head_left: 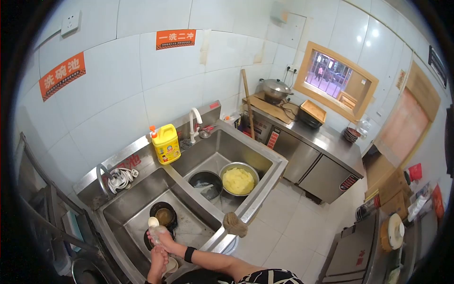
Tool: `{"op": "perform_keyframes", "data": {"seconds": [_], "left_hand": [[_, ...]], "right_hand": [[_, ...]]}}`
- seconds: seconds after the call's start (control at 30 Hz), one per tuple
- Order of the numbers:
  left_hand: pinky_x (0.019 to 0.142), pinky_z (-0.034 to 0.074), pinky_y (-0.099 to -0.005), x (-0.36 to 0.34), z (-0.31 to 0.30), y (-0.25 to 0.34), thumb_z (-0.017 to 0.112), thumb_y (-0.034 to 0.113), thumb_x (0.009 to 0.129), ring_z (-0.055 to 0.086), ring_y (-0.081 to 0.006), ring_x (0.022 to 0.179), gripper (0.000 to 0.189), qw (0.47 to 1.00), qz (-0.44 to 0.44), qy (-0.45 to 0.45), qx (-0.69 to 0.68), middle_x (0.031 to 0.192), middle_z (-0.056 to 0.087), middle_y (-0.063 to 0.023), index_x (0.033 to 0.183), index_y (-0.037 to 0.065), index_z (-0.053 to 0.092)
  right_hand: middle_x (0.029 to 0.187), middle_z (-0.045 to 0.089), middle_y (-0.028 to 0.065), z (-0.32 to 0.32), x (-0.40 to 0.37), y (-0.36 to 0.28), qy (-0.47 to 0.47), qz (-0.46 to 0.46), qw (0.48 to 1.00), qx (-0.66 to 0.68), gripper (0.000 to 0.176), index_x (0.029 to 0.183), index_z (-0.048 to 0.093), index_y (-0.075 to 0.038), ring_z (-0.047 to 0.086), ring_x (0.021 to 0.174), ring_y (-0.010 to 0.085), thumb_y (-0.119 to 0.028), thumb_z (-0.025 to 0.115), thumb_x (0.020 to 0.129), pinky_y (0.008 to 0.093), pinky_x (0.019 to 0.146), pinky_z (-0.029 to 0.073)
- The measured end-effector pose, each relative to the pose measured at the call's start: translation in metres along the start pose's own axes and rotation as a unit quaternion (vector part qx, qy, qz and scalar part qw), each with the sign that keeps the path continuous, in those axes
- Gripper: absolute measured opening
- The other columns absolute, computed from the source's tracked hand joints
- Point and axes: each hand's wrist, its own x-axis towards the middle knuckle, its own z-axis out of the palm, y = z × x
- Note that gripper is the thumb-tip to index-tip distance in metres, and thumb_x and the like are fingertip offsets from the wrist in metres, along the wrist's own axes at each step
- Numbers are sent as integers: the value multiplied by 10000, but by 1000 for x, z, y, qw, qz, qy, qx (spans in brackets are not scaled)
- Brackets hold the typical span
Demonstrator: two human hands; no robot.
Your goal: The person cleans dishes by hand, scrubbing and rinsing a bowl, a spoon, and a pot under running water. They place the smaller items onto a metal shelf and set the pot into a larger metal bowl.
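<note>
head view: the right hand (163, 240) has its fingers curled round one pale thing (153, 221), too small to name surely, held low over the left basin (127, 215), probably so that drips stay inside. the left hand (158, 260) is just beside it, fingers bent in; whether they grip anything i cannot tell. at least two dark bowls (164, 215) lie near the pale thing in that basin; a few pale dishes (171, 266) are partly hidden by the arms, so their count is unsure.

one yellow jug (168, 146) stands at the back where the two basins meet, likely to be handy to both. the right basin (218, 158) bears two round vessels, one dark pot (202, 176) and one steel bowl (257, 178) with many yellow pieces (238, 181), perhaps set there to contain spills. one white tap (194, 118) rises behind.
</note>
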Motion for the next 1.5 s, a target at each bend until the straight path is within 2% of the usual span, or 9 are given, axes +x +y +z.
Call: {"op": "perform_keyframes", "data": {"seconds": [0.13, 0.23, 0.3, 0.4, 0.47, 0.63, 0.93, 1.23, 1.5], "left_hand": [[301, 192, -203, -5, 2, -4, 335, 324, 903, 251, -65, 359, 257, 994, -77, 3, -73, 502, 294, 45, 737, 134, 385], [317, 179, -189, -26, 22, 10, 311, 279, 918, 246, -46, 373, 267, 995, -37, -47, -76, 511, 296, 57, 725, 123, 409], [334, 198, -192, -33, 28, 20, 316, 264, 919, 262, -46, 392, 262, 999, -9, -25, -37, 524, 307, 57, 735, 111, 425], [388, 237, -191, -33, 30, 22, 333, 232, 917, 300, -42, 454, 247, 992, 93, 33, 74, 560, 339, 52, 761, 87, 458], [490, 306, -207, -25, 27, 13, 360, 192, 906, 366, -57, 568, 215, 956, 218, 82, 176, 634, 406, 25, 805, 51, 486], [610, 416, -279, -14, 10, 16, 332, 178, 909, 505, -122, 726, 286, 961, 229, 119, 102, 842, 563, -58, 1014, -3, 528], [520, 365, -283, -43, 20, 18, 327, 267, 917, 413, -143, 519, 310, 958, 156, 120, 208, 586, 418, -29, 761, 25, 442], [536, 371, -303, -22, 8, 16, 308, 284, 913, 418, -155, 533, 347, 955, 196, 173, 142, 608, 427, -42, 733, 21, 445], [530, 351, -269, -44, 20, 26, 331, 256, 912, 381, -117, 547, 307, 971, 142, 90, 171, 615, 400, -22, 744, 17, 425]], "right_hand": [[868, 590, 80, -16, 4, 1, -77, 95, 989, -88, 221, 1030, 494, -44, 571, 663, 130, -103, 519, 818, 257, 570, 476], [861, 586, 81, -16, 16, -25, -11, -108, 972, -209, 168, 967, 523, -52, 572, 694, 137, -70, 515, 800, 270, 594, 476], [836, 575, 84, -11, 21, -39, -7, -487, 762, -426, 187, 972, 513, -55, 571, 708, 150, -40, 501, 786, 284, 599, 480], [823, 570, 88, 3, 23, -55, 95, -530, 756, -372, 188, 985, 502, -57, 572, 696, 163, -38, 482, 799, 292, 584, 483], [803, 564, 71, 13, 15, -49, 59, -321, 943, -63, 153, 976, 497, -67, 557, 661, 148, -67, 461, 827, 285, 550, 469], [705, 513, 6, 24, -33, -14, 1, 38, 999, -17, 175, 1028, 515, -112, 501, 566, 98, -174, 481, 869, 246, 448, 418], [789, 566, 104, 34, 8, -61, -50, -334, 894, -295, 191, 999, 448, -44, 567, 633, 175, 2, 422, 816, 267, 516, 472], [750, 542, 64, 34, -33, -12, -36, 32, 999, 2, 139, 977, 491, -35, 511, 577, 133, -74, 436, 855, 243, 486, 425], [797, 582, 129, 46, 8, -49, -26, -188, 969, -159, 170, 1020, 416, -28, 567, 595, 180, -102, 406, 867, 274, 499, 479]]}}
